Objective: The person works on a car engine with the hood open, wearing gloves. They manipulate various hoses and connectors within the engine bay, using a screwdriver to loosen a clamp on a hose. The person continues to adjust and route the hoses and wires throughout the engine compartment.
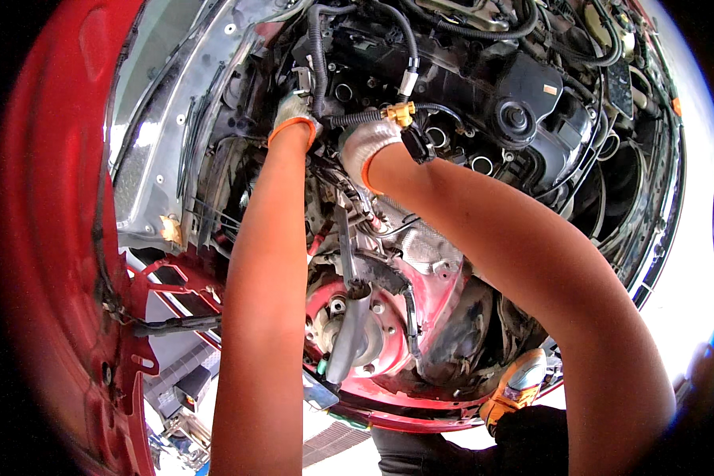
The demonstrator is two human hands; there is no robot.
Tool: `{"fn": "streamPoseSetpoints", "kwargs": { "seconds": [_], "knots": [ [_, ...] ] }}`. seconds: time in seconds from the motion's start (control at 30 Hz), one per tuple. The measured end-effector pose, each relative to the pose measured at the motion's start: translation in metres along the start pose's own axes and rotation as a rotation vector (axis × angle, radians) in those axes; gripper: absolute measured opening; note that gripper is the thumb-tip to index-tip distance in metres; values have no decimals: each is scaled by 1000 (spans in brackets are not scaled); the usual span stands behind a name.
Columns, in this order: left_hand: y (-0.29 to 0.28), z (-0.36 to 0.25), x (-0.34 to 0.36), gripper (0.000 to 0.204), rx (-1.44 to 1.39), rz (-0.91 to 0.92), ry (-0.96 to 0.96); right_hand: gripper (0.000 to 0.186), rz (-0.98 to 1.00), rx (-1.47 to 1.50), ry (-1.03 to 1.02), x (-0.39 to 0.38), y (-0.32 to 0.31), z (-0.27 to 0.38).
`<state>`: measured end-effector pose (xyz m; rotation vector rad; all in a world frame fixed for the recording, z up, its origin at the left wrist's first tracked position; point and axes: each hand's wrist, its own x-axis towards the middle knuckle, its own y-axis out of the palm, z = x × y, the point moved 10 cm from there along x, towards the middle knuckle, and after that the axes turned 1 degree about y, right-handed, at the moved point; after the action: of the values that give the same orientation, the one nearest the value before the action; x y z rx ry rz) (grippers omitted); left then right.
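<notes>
My left hand [292,113], in a pale glove with an orange cuff, reaches into the engine bay beside a black corrugated hose [317,63] and a small metal bracket [303,78]; its fingers are mostly hidden. My right hand [368,146], gloved alike, is bent in under a wiring harness [352,119] with a yellow-orange fitting [401,113] and a black connector [418,143]. Its fingers are out of sight, so I cannot tell what either hand holds. Round openings in the engine [481,165] lie to the right, near a black cover [515,119].
A red body panel [47,238] and windscreen edge [147,55] curve along the left. Below my hands are a red strut tower [377,333] and a grey tube [345,349]. An orange-and-grey shoe [516,385] and dark trousers [416,448] show at the bottom.
</notes>
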<state>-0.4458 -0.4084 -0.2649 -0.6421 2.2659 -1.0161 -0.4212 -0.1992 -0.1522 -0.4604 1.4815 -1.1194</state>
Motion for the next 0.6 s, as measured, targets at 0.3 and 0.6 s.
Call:
{"fn": "streamPoseSetpoints", "kwargs": {
  "seconds": [0.3,0.6],
  "knots": [
    [0,-14,1,45,24,-70,35,28,235,-216,-157,30,23,-4],
    [33,-48,3,53,568,4,144,32,273,-1594,-923,21,88,-5]
  ]
}}
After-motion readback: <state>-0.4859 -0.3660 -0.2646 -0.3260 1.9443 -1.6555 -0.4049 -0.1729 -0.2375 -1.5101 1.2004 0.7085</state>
